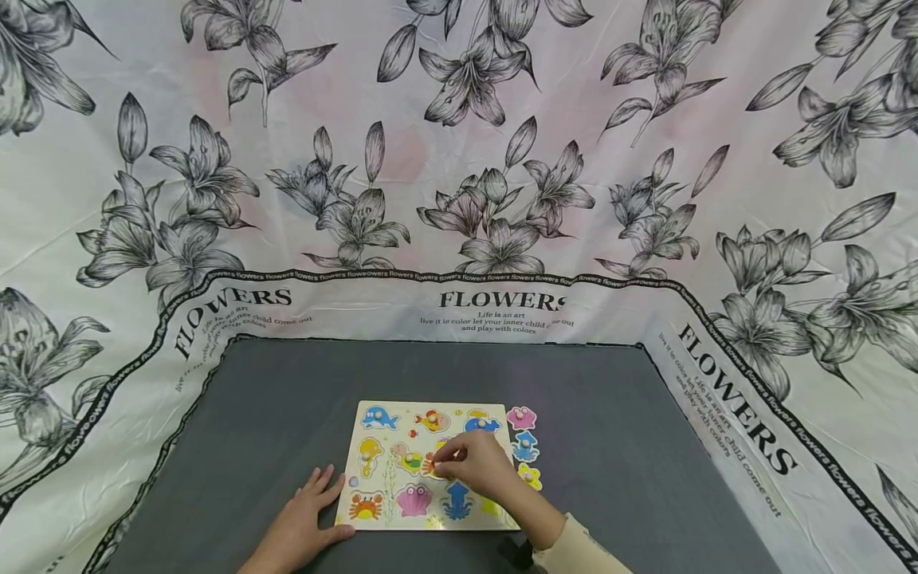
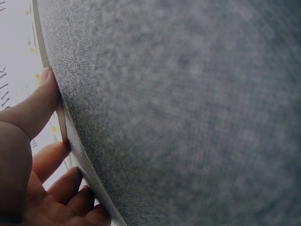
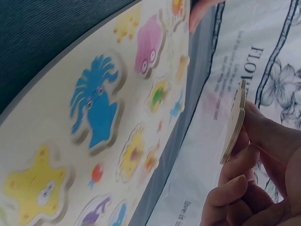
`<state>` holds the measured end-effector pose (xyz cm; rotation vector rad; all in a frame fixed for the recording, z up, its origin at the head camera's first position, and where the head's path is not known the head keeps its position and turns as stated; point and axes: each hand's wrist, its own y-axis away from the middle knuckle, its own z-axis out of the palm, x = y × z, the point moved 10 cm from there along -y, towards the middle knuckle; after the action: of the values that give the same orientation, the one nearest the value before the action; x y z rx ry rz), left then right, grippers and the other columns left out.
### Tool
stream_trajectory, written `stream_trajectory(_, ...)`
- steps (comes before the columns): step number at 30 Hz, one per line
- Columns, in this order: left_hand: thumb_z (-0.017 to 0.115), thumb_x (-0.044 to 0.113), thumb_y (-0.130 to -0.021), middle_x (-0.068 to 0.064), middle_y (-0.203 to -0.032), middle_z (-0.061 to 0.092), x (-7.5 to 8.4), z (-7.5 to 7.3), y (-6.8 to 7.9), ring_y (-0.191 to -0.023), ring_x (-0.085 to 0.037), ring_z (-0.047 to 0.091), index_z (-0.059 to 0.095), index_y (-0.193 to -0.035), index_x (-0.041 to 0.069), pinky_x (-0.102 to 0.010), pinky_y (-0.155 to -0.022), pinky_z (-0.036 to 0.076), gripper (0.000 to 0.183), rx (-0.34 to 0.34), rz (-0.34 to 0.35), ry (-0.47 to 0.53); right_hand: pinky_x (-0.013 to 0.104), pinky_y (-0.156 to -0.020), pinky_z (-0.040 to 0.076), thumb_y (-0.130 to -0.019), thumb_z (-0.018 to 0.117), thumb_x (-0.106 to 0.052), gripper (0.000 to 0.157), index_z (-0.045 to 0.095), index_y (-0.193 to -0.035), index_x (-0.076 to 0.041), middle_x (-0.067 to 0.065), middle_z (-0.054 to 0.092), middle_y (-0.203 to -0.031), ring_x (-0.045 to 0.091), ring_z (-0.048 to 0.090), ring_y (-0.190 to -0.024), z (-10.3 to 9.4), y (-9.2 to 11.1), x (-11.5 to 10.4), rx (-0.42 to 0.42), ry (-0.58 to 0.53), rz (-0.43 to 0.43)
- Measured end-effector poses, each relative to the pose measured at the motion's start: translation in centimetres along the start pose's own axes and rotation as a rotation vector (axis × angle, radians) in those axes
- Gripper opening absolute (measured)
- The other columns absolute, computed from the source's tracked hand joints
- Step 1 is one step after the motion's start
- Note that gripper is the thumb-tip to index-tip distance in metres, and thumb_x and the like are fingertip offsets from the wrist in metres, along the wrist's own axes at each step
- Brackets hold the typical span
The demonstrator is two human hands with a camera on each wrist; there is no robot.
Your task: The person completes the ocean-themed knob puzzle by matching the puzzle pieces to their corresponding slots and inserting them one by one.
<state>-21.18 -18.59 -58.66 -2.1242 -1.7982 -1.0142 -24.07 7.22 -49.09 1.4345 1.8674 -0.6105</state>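
A pale wooden puzzle board (image 1: 400, 436) with sea-animal pictures lies on the grey tabletop. My right hand (image 1: 473, 465) is above the board's middle and pinches a small wooden puzzle piece (image 3: 234, 127) between thumb and fingers. The piece is edge-on in the right wrist view, its face hidden; a bit of orange shows at the fingertips in the head view. My left hand (image 1: 304, 510) rests at the board's lower left corner, fingers spread. In the left wrist view its thumb (image 2: 40, 101) and index fingertip touch the board's edge.
Beside the board's right edge lie a pink shell piece (image 1: 521, 418), a blue squid piece (image 1: 526, 446) and a yellow star piece (image 1: 530, 477) in a column. White cloth with flower prints (image 1: 502, 311) borders the grey tabletop (image 1: 610, 446) at the back and sides.
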Motion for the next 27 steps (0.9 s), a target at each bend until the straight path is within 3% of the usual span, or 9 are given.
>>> stream_trajectory(12,0.085,0.056,-0.069,-0.022,-0.159,0.038,0.2,-0.2,0.2,-0.15,-0.048,0.024,0.054,-0.147,0.008,-0.069,-0.115,0.028,0.097,0.012,0.002,-0.009,0.02,-0.053,0.047,-0.083,0.085,-0.02,0.004,0.083,-0.084,-0.017,-0.012,0.072,-0.076,0.003,0.057,-0.061,2.9,-1.5,-2.4,-0.038,-0.005,-0.017)
stream_trajectory(20,0.085,0.056,-0.07,-0.024,-0.159,0.037,-0.1,0.5,0.2,-0.149,-0.05,0.023,0.053,-0.148,0.007,-0.071,-0.115,0.026,0.098,-0.034,-0.018,0.008,0.019,-0.054,0.046,-0.082,0.086,-0.023,0.004,0.083,-0.083,-0.021,-0.017,0.072,-0.079,-0.002,0.055,-0.061,6.0,-2.1,-3.5,-0.072,0.036,-0.01)
stream_trajectory(27,0.085,0.054,-0.071,-0.024,-0.158,0.038,0.1,-0.1,0.2,-0.149,-0.05,0.024,0.054,-0.147,0.007,-0.071,-0.113,0.029,0.094,0.01,0.022,0.007,0.017,-0.056,0.046,-0.081,0.086,-0.023,0.005,0.083,-0.083,-0.02,-0.017,0.073,-0.076,-0.003,0.054,-0.062,8.2,-3.2,-4.6,-0.105,0.08,-0.035)
